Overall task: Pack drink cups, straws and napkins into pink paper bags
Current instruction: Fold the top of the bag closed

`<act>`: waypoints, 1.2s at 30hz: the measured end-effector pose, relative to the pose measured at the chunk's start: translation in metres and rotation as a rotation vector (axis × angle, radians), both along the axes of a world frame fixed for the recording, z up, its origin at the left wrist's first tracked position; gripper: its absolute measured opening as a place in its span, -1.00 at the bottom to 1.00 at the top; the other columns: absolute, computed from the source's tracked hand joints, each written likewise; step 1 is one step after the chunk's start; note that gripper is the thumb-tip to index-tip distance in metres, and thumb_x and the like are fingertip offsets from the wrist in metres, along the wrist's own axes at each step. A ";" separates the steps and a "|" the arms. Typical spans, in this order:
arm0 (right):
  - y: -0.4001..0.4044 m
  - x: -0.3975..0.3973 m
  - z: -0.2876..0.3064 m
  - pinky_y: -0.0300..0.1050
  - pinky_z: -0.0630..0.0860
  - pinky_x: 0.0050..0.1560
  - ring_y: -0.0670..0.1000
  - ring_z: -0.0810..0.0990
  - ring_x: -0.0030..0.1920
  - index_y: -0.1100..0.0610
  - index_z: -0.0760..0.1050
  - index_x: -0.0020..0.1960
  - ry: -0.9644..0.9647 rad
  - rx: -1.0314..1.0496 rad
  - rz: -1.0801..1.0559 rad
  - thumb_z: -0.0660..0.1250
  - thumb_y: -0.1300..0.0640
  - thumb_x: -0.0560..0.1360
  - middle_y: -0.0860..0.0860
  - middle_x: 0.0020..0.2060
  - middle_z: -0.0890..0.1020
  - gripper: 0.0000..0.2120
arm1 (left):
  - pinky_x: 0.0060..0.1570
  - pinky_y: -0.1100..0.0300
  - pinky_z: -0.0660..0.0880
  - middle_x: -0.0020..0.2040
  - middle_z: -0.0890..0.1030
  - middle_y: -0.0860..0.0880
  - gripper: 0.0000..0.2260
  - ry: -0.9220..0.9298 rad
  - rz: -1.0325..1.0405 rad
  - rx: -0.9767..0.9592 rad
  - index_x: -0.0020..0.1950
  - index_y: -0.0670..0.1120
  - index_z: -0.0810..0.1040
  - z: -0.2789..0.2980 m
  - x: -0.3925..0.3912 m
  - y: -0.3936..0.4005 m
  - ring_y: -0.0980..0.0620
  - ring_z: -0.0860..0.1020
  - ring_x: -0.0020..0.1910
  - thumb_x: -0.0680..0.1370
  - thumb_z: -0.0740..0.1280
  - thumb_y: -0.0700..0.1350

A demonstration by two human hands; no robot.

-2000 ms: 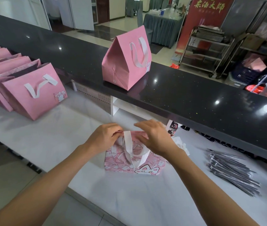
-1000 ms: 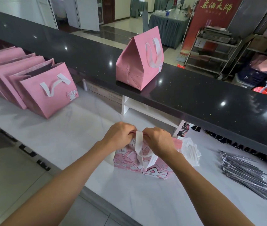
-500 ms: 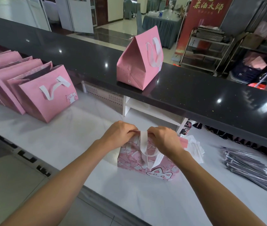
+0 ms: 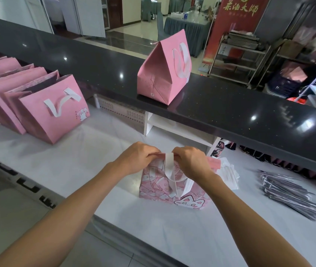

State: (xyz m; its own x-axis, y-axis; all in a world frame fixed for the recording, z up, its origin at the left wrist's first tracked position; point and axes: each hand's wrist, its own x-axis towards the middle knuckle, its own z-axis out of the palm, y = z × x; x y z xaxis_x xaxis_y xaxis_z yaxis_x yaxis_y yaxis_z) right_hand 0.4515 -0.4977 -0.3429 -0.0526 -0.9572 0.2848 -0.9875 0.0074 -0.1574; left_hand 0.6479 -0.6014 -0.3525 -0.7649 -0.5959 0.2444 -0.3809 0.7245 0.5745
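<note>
Both my hands are on the patterned pink bag (image 4: 172, 187) standing on the white counter (image 4: 172, 234) right in front of me. Left hand (image 4: 137, 158) and right hand (image 4: 190, 162) each pinch the top edge, fingers curled over it, one either side of the white handle (image 4: 169, 166) that hangs down the near face. Judging by that, I'm pressing the mouth closed, so this bag is probably near done.

Key relation: the top seam runs left to right, straight between the two hands, both equally near, with the handle at the midpoint. Any fold or lift works along that line.

A closed pink bag (image 4: 163, 68) sits on the dark upper counter (image 4: 230, 112), beyond and above my hands. Open empty-looking bags (image 4: 53, 106) stand in a row at far left, well apart. Wrapped straws (image 4: 286, 191) lie in a pile at right; white napkins (image 4: 228, 174) just beside the bag, behind my right wrist.

Hidden: bag contents, can't tell whether cup, straw and napkin are inside. My fingertips are tucked out of sight behind the edge. No cups visible anywhere.
</note>
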 end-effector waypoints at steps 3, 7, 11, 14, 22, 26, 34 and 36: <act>0.000 0.003 -0.003 -0.12 0.35 -0.43 0.18 0.46 -0.41 0.09 0.58 -0.19 -0.011 -0.025 -0.009 0.39 0.16 0.52 0.04 -0.40 0.55 -0.89 | -0.15 0.27 0.54 -0.07 0.74 0.06 -0.84 0.008 -0.001 0.031 0.11 -0.02 0.73 0.001 0.004 -0.003 0.11 0.64 -0.17 0.61 0.37 -0.14; 0.001 -0.001 -0.005 -0.13 0.40 -0.45 0.13 0.46 -0.43 0.08 0.61 -0.20 -0.014 -0.044 -0.025 0.41 0.16 0.53 0.02 -0.41 0.56 -0.88 | -0.29 0.40 0.37 -0.21 0.70 0.07 -0.84 0.004 -0.037 0.065 0.13 -0.04 0.72 0.002 0.009 -0.003 0.24 0.53 -0.33 0.61 0.37 -0.14; 0.004 -0.001 -0.005 -0.06 0.52 -0.44 0.11 0.51 -0.42 0.08 0.64 -0.18 -0.019 -0.049 -0.003 0.42 0.16 0.53 0.02 -0.40 0.59 -0.89 | -0.31 0.30 0.42 -0.25 0.69 0.02 -0.85 0.010 -0.020 0.042 0.08 -0.04 0.73 0.001 0.014 -0.003 0.15 0.53 -0.35 0.61 0.37 -0.17; 0.003 0.000 -0.005 -0.04 0.52 -0.44 0.11 0.51 -0.42 0.08 0.63 -0.19 -0.026 -0.053 0.005 0.40 0.16 0.54 0.02 -0.40 0.58 -0.87 | -0.31 0.29 0.37 -0.31 0.60 0.12 -0.93 -0.026 -0.035 0.001 -0.01 -0.01 0.70 0.004 0.012 -0.001 0.12 0.48 -0.35 0.57 0.41 -0.10; 0.010 0.010 -0.006 -0.06 0.46 -0.44 0.14 0.51 -0.40 0.11 0.61 -0.15 -0.019 -0.059 0.018 0.38 0.16 0.52 0.04 -0.36 0.60 -0.91 | -0.19 0.08 0.54 -0.16 0.71 -0.02 -0.83 -0.113 -0.022 -0.119 -0.01 -0.07 0.71 -0.001 0.002 0.001 -0.08 0.61 -0.20 0.53 0.32 -0.19; 0.012 0.015 -0.004 -0.18 0.23 -0.42 0.13 0.43 -0.46 0.14 0.57 -0.24 -0.035 -0.090 0.051 0.40 0.22 0.51 0.02 -0.44 0.54 -0.85 | -0.13 0.10 0.53 -0.10 0.70 0.01 -0.86 -0.149 -0.032 -0.117 0.02 -0.02 0.68 0.002 0.001 0.005 -0.05 0.60 -0.12 0.53 0.34 -0.12; 0.028 -0.006 0.013 0.08 0.56 0.18 0.07 0.60 0.16 0.11 0.56 0.29 -0.148 -0.092 0.052 0.32 0.04 0.62 0.04 0.16 0.67 -0.72 | -0.24 0.18 0.43 -0.22 0.67 0.04 -0.83 -0.117 0.038 -0.068 -0.06 -0.02 0.70 0.006 0.006 -0.007 -0.05 0.60 -0.19 0.50 0.34 -0.23; 0.035 -0.019 0.017 0.14 0.52 0.25 0.08 0.58 0.23 0.11 0.54 0.33 -0.206 -0.061 -0.002 0.27 0.02 0.64 0.04 0.21 0.65 -0.69 | -0.24 0.14 0.49 -0.24 0.64 0.10 -0.83 -0.129 0.041 0.002 -0.09 0.03 0.70 0.010 0.007 -0.009 0.03 0.59 -0.22 0.50 0.36 -0.21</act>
State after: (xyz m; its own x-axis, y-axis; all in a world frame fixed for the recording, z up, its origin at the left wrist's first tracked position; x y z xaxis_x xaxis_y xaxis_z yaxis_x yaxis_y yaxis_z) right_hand 0.4328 -0.4625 -0.3262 -0.1178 -0.9384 0.3248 -0.9345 -0.0059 -0.3560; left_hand 0.6548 -0.6104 -0.3428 -0.7652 -0.6274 0.1442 -0.4809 0.7060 0.5199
